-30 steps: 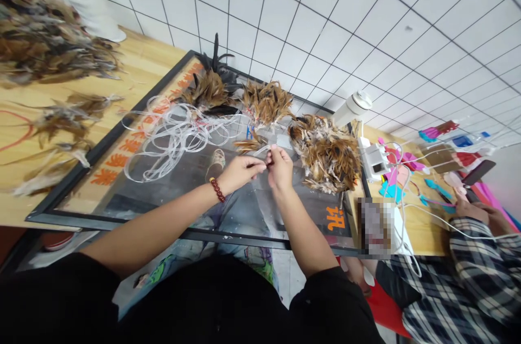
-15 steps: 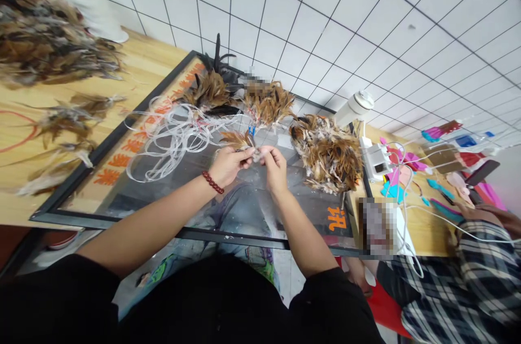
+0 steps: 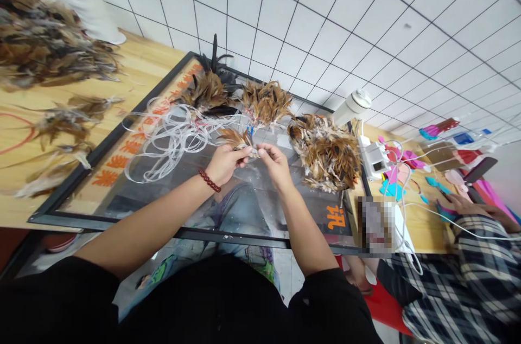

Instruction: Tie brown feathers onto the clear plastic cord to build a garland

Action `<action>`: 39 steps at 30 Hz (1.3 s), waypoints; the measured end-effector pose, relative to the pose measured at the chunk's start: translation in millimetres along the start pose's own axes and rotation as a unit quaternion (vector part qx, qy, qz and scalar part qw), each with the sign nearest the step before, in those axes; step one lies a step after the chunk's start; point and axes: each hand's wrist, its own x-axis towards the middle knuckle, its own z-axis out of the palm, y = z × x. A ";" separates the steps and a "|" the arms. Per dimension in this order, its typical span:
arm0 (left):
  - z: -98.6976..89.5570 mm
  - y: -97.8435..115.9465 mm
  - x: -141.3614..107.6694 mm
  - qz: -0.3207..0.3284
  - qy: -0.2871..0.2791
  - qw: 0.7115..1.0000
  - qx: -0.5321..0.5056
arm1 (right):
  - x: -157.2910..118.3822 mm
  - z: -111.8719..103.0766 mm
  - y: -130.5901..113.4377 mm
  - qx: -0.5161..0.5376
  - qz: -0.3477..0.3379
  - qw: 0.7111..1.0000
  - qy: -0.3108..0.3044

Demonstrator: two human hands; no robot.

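a single camera, worn on the person's head, looks out from just above the near edge of the black-framed panel [image 3: 228, 237], facing forward and steeply down. it is near enough to show the left hand [image 3: 224, 164] and right hand [image 3: 277, 164] plainly over the panel. wide and slanted, the view takes in wooden table [image 3: 142, 45] on the panel's two sides and tiled wall [image 3: 285, 7] beyond it.

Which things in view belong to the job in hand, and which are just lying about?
Job, by the look of it:
feather bunch, pinched in the left hand, right hand at its right end
likely the larger feather pile to its right
possibly the white strands

Lying about, seemingly:
white bottle
white plug block
pink and blue pieces beside it
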 end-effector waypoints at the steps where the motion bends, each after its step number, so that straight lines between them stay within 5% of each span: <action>1: 0.2 -0.2 -0.2 -0.002 -0.003 1.000 0.009 | -0.2 0.9 1.3 -0.001 0.000 1.000 -0.016; 10: -1.8 -1.0 3.4 -0.009 0.058 0.997 -0.040 | 2.8 -13.5 -0.3 -0.105 -0.074 0.970 0.208; 17: 1.6 -1.6 1.3 0.005 0.024 0.999 -0.025 | -8.6 6.2 -3.3 -0.052 -0.071 0.995 0.051; 23: 2.4 -0.6 0.1 0.002 -0.004 1.000 0.022 | -8.4 6.5 0.0 -0.067 -0.075 0.993 0.061; 30: 3.1 -5.5 -0.5 0.046 0.032 0.998 0.029 | -10.5 10.6 0.7 -0.059 -0.043 0.997 0.008; 35: 0.2 -11.2 -0.2 0.081 0.049 0.992 0.080 | -11.3 16.6 3.2 -0.015 -0.009 0.999 0.030; 39: -3.4 3.9 -5.8 0.232 0.096 0.937 0.241 | -5.2 3.8 4.6 -0.100 -0.001 0.994 0.048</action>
